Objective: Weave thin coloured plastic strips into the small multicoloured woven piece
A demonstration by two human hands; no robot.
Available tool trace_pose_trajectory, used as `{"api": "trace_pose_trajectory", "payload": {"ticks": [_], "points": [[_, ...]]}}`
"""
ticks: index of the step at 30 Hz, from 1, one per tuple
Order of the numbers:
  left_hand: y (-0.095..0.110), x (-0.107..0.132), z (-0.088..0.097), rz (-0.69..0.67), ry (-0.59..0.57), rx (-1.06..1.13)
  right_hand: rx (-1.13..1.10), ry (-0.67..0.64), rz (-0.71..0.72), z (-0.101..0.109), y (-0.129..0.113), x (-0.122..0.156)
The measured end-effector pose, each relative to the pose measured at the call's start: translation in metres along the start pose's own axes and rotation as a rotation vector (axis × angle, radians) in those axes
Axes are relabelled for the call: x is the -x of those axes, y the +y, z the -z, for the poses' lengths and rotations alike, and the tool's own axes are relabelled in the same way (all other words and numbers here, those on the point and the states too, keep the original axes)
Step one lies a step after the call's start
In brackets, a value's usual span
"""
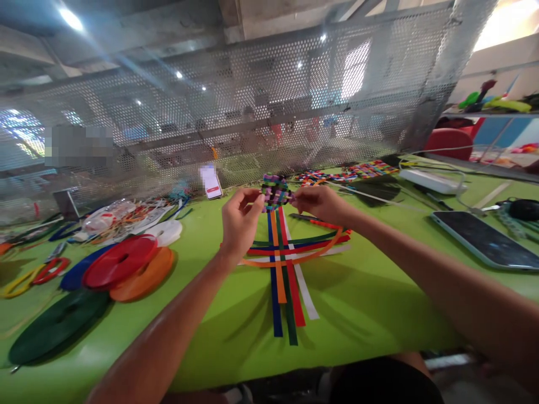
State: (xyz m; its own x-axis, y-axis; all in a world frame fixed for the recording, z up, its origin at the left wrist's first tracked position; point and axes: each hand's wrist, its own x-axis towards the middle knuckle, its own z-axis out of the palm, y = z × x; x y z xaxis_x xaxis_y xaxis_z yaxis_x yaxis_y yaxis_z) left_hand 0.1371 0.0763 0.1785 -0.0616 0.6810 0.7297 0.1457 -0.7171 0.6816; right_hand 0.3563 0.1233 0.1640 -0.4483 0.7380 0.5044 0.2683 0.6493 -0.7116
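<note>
A small woven piece in purple, black and green is up between my two hands. My left hand pinches its left edge with thumb and fingers. On the opposite edge, the fingertips of my right hand are closed on it. Below, flat coloured strips lie crossed on the green table: blue, orange, dark green, red and white ones run lengthwise, and others cross them. Part of these strips is hidden behind my hands and the woven piece.
Rolls of strip, among them a red roll and a dark green roll, lie left, beside scissors. A phone and a power strip lie right. Another phone leans against the perforated metal screen.
</note>
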Motion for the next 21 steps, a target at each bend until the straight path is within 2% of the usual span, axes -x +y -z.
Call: {"api": "trace_pose_trajectory", "payload": {"ticks": [5,13,21], "points": [[-0.015,-0.005,0.005,0.042,0.056,0.013,0.061,-0.005,-0.013,-0.005,-0.008,0.001],[-0.013,-0.006,0.004,0.023,0.144,-0.067,0.143,0.003,0.002,-0.005,-0.012,0.001],[-0.016,-0.004,0.006,0.021,0.137,-0.116,0.21,0.036,0.081,-0.003,-0.011,0.0]]}}
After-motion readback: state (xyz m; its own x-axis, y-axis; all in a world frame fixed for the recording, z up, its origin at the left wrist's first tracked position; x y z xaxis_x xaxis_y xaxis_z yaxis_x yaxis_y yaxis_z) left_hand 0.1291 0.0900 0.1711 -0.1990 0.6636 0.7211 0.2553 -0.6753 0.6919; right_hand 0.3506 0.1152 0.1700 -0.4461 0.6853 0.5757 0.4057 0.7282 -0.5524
